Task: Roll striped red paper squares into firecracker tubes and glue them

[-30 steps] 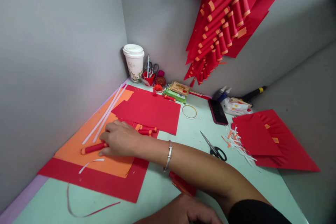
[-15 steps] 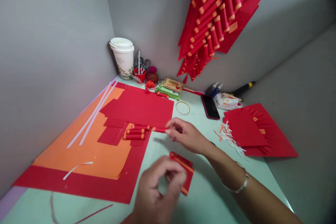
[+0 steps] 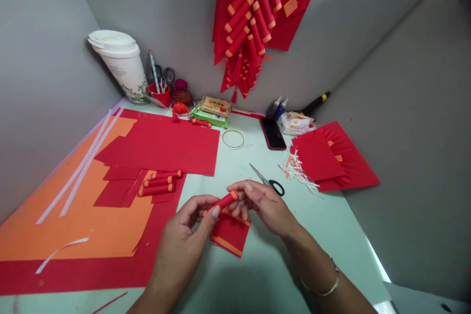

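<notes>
A thin red paper roll (image 3: pixel 224 201) with orange ends is pinched between the thumb and fingers of my left hand (image 3: pixel 187 235). My right hand (image 3: pixel 267 206) is at the roll's right end, its fingers loosely curled and apart; whether they touch the roll is unclear. Beneath both hands lies a small stack of red paper pieces (image 3: pixel 231 235) with orange edge strips, partly covered by my fingers. To the left, a few finished red rolls (image 3: pixel 157 190) lie together on the paper sheets. Black-handled scissors (image 3: pixel 270 184) rest just beyond my right hand.
Large orange (image 3: pixel 110 230) and red sheets (image 3: pixel 176 147) cover the left side. At the back stand a white cup (image 3: pixel 121 66) and a red pen holder (image 3: pixel 160 95). A phone (image 3: pixel 273 133), paper shreds (image 3: pixel 298 171) and red folders (image 3: pixel 342 157) lie right. A red firecracker decoration (image 3: pixel 246 14) hangs above.
The roll has come from beside the other rolls toward me, passing from my right hand into my left. Both hands are now close together above the stack. The view has shifted, and the scissors show.
</notes>
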The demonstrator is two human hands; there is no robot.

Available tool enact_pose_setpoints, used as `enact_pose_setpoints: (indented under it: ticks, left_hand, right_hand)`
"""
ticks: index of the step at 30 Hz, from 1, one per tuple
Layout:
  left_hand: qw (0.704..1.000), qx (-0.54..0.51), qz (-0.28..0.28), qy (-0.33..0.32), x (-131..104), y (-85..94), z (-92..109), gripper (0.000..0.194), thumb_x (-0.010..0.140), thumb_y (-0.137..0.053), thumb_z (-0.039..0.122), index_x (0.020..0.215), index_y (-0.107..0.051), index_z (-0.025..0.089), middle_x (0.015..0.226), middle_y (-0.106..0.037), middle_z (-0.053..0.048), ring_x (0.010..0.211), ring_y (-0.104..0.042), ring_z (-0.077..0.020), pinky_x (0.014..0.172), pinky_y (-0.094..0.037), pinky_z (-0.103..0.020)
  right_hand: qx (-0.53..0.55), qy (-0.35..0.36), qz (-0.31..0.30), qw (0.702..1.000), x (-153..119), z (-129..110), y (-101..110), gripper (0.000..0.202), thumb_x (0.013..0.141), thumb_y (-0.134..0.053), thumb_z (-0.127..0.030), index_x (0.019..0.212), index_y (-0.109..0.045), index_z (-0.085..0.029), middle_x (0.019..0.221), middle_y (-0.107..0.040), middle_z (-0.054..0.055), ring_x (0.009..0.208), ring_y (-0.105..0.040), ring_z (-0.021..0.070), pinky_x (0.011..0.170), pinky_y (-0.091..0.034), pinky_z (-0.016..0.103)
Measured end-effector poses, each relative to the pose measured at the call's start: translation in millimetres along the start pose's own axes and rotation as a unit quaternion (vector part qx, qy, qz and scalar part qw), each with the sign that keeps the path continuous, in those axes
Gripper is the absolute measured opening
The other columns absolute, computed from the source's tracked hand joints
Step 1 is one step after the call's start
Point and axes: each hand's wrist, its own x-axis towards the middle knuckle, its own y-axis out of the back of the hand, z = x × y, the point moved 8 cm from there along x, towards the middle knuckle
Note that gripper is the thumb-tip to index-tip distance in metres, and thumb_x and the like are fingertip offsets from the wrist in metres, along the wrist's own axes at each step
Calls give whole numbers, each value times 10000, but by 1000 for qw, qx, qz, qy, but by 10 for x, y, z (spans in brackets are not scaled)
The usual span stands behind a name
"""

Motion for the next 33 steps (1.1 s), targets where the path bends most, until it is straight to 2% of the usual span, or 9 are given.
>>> enact_pose_setpoints:
  ticks: [3, 7, 13, 19, 27, 33]
  left_hand:
    - [1000, -2, -4, 15, 33, 6, -23, 255, 850, -683, 456, 954, -702, 225, 896, -749, -36, 841, -694, -217, 734, -538, -283]
    - [999, 12, -17, 24, 55, -16, -67, 292, 855, -652, 487, 971, -692, 222, 895, -736, -40, 839, -684, -221, 734, -538, -294]
    - [998, 45, -37, 22, 60, -65, -92, 314, 854, -627, 492, 1031, -698, 242, 1029, -737, -65, 955, -680, -256, 824, -535, -345]
    - [996, 89, -24, -23, 53, -65, 5, 231, 844, -636, 448, 958, -717, 264, 969, -721, -43, 928, -669, -249, 819, -524, -336]
    - [994, 95, -45, -11, 32, -95, 15, 245, 865, -613, 464, 954, -723, 264, 904, -706, -22, 847, -668, -228, 733, -518, -298]
    - [994, 88, -61, -5, 17, -117, -4, 273, 889, -595, 471, 1009, -732, 268, 914, -710, -14, 852, -664, -219, 754, -508, -293]
  right_hand:
    - [-16, 13, 37, 999, -21, 5, 63, 229, 950, -610, -385, 1107, -698, -243, 782, -707, 26, 645, -624, 138, 627, -498, 286]
    - [-21, 16, 60, 998, -32, 23, 64, 218, 848, -689, -261, 1064, -702, -232, 822, -690, 4, 711, -654, 137, 668, -520, 277]
    - [-16, 8, 60, 998, -4, 90, 30, 171, 825, -678, -217, 995, -688, -203, 778, -662, -12, 684, -634, 120, 660, -498, 257]
    - [-21, 41, 47, 998, -12, 93, 7, 173, 797, -671, -156, 962, -689, -206, 781, -663, -12, 715, -621, 124, 681, -480, 258]
    - [-41, 79, 42, 995, -28, 59, 6, 127, 813, -662, -146, 917, -692, -211, 737, -669, -16, 668, -611, 123, 622, -473, 243]
    - [-57, 93, 36, 993, -31, 54, 8, 119, 816, -660, -151, 915, -695, -208, 739, -675, -13, 644, -623, 120, 603, -487, 236]
